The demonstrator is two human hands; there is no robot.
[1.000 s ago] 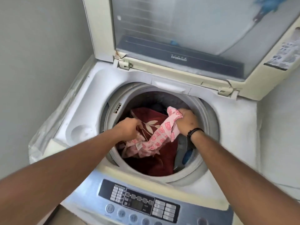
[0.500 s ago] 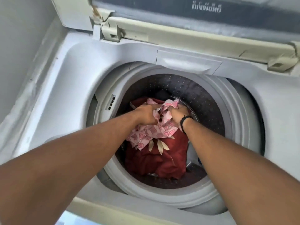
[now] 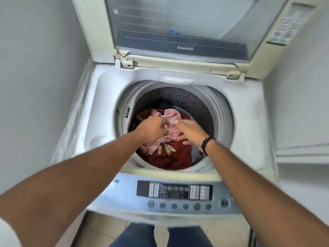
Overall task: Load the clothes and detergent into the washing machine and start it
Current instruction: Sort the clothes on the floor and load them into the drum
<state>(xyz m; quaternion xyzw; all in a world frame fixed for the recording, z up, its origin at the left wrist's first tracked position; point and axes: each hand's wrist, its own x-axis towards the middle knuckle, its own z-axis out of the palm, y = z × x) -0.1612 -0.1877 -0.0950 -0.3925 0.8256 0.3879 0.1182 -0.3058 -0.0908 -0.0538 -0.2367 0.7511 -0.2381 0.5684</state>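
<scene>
Pink cloth [image 3: 169, 120] half-hidden under gripping left hand [image 3: 153, 128] and right hand [image 3: 189, 130], fingers blurred.

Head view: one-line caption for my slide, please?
Both hands, left and right, settle a pink patterned cloth onto red laundry inside the open top-loader drum.

A plain grey painted wall [image 3: 35, 68] fills the left side of the frame, smooth and without marks. Another pale grey wall [image 3: 299, 107] stands at the right side. In the lower right of the frame a white flat ledge [image 3: 302, 152] comes out from this wall, blurred. At the bottom centre a floor of beige square tiles [image 3: 99, 229] shows, with thin lighter joints between them. The light is soft and even, like daylight, with no hard shadows.
</scene>
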